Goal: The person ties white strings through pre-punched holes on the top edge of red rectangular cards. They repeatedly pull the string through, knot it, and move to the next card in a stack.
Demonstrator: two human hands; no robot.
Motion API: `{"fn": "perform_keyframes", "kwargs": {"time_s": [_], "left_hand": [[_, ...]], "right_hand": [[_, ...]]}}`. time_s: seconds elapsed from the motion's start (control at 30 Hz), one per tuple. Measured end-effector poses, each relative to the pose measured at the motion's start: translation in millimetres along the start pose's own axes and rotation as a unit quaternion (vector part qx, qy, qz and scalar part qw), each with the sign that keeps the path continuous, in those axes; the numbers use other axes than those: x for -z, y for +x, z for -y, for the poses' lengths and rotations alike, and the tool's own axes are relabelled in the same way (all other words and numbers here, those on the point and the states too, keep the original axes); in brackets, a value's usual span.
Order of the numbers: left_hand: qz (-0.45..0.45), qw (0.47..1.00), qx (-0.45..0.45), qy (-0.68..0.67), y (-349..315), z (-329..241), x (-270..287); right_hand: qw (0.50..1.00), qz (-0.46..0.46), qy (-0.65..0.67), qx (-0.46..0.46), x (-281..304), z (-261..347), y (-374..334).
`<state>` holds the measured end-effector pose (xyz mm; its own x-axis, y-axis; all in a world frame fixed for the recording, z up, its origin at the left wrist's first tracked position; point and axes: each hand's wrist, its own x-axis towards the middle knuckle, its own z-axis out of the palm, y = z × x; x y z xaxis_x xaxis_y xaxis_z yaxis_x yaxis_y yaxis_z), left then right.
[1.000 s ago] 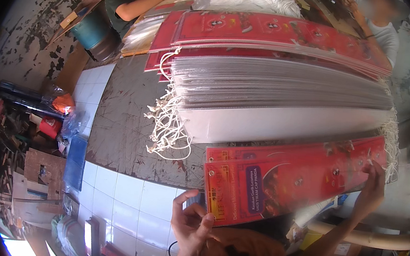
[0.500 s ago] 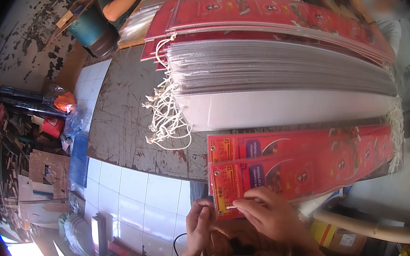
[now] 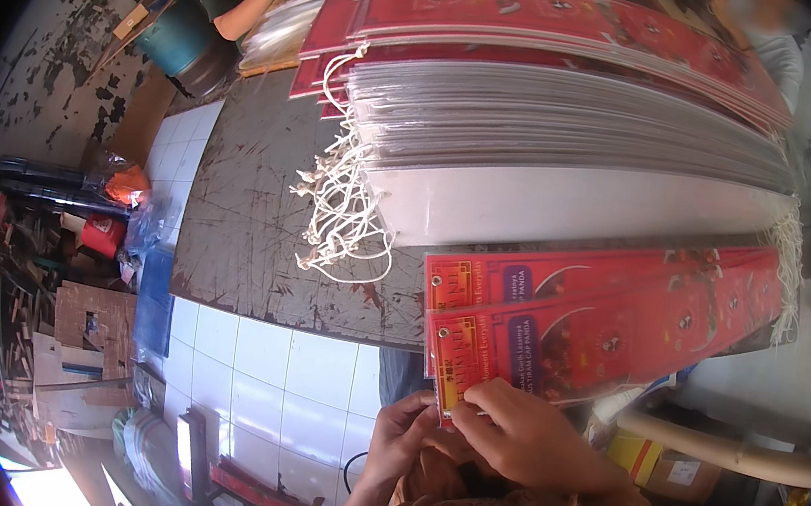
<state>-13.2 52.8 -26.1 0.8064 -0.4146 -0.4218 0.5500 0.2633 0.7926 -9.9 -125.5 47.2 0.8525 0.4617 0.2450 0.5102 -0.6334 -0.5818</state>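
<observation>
Two long red printed signs (image 3: 613, 349), covered in clear plastic, overlap along the near table edge with their left ends toward me. Metal eyelets show at the left ends. My right hand (image 3: 529, 439) is closed at the near left corner of the closer sign, fingers bent over its edge. Just left of it, my left hand (image 3: 401, 435) is pinched against the same corner; what lies between its fingertips is hidden. Beyond the signs stands a thick stack of sheets (image 3: 577, 123), a pale blank back facing me. Knotted white strings (image 3: 342, 202) hang from its left end.
More red signs (image 3: 568, 23) lie behind the stack on the scratched dark table (image 3: 254, 188). At the far left, another person's arm (image 3: 259, 1) rests by a bundle. A blue drum (image 3: 176, 41) stands beside the table; a pale tube (image 3: 721, 449) lies at right.
The view has shifted slightly. My right hand has moved closer to the sign's corner, its fingers more curled; the white bit formerly at its fingertips is out of sight. My left hand stays beside it.
</observation>
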Motion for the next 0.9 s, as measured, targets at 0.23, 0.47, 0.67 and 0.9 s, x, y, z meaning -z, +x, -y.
{"fn": "perform_keyframes", "kwargs": {"time_s": [0.23, 0.47, 0.67, 0.9], "left_hand": [[-0.004, 1.0, 0.018, 0.003, -1.3, -3.6, 1.0], [0.003, 1.0, 0.005, 0.005, -0.4, -2.2, 1.9], [0.014, 1.0, 0.0, 0.01, -1.6, -0.9, 5.6], [0.014, 1.0, 0.004, 0.006, -1.2, -1.1, 6.3]], "right_hand": [[0.998, -0.014, -0.065, 0.0, -5.7, 4.5, 4.1], [0.995, -0.001, -0.101, -0.026, -7.7, 5.7, 0.7], [0.995, 0.003, -0.091, -0.027, -6.7, 4.4, -1.5], [0.997, 0.021, -0.068, -0.042, -1.4, 3.9, -0.5]]}}
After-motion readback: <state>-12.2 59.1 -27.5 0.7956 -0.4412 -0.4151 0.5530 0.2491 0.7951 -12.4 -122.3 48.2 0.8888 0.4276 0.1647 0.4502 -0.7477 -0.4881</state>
